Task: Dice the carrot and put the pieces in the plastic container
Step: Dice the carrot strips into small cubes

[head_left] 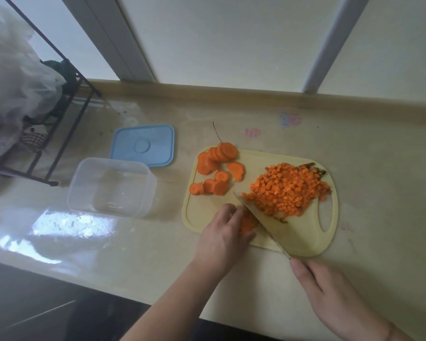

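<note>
At the lower middle of the frame, on the pale cutting board point(303, 244), a small stack of carrot slices point(248, 223) is pinned under the curled fingers of the left hand point(225, 236). The knife point(261, 221) is held by the right hand point(330, 289), whose fingers are wrapped round the handle at the lower right; the handle itself is mostly hidden.

The blade's long axis runs diagonally, with the tip pointing to the upper left and the handle toward the lower right. Its edge sits just beside the left fingertips, so a cut finger is judged the main risk if the stack slips or the fingers creep forward.

A heap of diced carrot point(287, 190) is spread over the right part of the board, touching the far side of the blade. Pieces could be pushed off the board's edge by a wide sweep of the knife.

Uncut carrot rounds point(215, 168) lie at the board's upper left, some leaning in overlapping rows; these could roll when handled.

The clear plastic container point(111, 187) stands open to the left of the board, apart from it, with nothing orange seen inside. Its blue lid point(143, 145) lies flat just behind it.
</note>
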Demonstrator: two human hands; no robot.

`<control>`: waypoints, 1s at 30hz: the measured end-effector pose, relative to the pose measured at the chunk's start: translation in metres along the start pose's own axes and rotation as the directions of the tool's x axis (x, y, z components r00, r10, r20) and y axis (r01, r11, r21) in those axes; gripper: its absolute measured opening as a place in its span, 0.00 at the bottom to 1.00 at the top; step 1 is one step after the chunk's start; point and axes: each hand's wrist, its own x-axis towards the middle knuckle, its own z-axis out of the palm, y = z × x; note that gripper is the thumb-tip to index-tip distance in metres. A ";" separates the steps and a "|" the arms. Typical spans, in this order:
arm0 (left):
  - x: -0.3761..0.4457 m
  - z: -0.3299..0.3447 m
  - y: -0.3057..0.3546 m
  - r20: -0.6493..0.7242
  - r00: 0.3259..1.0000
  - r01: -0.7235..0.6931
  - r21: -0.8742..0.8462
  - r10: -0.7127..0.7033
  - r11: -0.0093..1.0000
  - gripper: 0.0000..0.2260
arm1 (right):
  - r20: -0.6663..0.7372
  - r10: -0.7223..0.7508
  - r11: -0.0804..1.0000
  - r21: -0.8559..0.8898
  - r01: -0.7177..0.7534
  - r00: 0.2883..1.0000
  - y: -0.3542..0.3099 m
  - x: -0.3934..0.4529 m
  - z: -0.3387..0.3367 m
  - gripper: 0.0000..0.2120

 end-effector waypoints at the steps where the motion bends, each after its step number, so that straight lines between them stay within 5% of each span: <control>1: 0.000 0.000 -0.001 -0.016 1.000 -0.021 0.010 0.021 1.000 0.22 | 0.003 -0.003 1.000 -0.006 0.003 1.000 0.001 0.001 -0.002 0.42; 14: -0.014 -0.008 -0.027 -0.196 0.957 -0.225 -0.038 0.213 0.974 0.10 | 0.010 0.005 0.999 -0.041 -0.004 1.000 0.015 0.004 -0.007 0.43; 23: -0.018 0.001 -0.026 -0.165 0.980 -0.146 -0.202 0.114 0.968 0.06 | 0.021 0.037 0.999 -0.023 -0.036 0.999 0.004 0.002 -0.008 0.45; 30: -0.015 -0.002 -0.022 -0.183 0.970 -0.186 -0.151 0.157 0.971 0.07 | 0.014 0.051 0.999 0.012 -0.051 0.999 0.000 0.001 -0.007 0.45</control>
